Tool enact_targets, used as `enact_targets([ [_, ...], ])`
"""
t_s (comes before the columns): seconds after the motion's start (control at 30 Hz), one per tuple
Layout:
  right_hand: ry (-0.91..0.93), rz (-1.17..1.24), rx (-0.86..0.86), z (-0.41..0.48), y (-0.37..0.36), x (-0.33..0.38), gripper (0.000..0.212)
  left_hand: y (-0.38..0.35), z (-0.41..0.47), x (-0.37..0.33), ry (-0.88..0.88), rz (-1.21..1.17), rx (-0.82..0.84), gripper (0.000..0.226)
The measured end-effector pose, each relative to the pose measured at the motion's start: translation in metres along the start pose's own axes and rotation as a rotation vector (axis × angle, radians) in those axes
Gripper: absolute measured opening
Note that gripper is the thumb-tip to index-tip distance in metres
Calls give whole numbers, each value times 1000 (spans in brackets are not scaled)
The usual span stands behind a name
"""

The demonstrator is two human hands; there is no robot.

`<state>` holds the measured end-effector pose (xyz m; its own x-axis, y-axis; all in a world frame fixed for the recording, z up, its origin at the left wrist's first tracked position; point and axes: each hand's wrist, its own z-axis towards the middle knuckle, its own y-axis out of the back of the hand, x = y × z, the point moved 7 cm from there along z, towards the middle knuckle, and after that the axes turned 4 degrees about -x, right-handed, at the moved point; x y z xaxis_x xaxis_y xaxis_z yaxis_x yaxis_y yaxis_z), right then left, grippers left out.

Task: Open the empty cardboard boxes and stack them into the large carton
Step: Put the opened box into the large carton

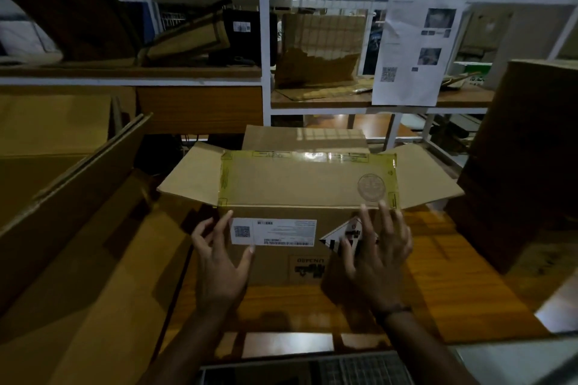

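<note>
Head view: cardboard box [272, 262] stands on the wooden table [453, 275] just beyond the fingertips, side flaps splayed out. Left hand [220, 262] and right hand [377, 262] flank its front face, fingers spread wide and holding nothing, seemingly poised to take it. Left of the left fingers lies what may be the large carton [78, 244], though dim light leaves that unsure.

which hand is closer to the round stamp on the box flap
Right. The right hand has its fingertips just below the round stamp; the left hand is well off to the left, by the white label.
</note>
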<state>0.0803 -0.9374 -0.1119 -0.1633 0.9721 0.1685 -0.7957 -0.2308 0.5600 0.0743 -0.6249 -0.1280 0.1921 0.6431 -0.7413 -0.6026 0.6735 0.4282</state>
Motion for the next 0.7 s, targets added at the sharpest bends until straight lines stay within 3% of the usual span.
enact_targets([
  [0.43,37,221,229,-9,-24,-27,87,-10,5,-3,-28,-21,201,125],
  [0.7,134,117,277,55,-8,-11,120,-4,47,-33,-112,126,273,134],
])
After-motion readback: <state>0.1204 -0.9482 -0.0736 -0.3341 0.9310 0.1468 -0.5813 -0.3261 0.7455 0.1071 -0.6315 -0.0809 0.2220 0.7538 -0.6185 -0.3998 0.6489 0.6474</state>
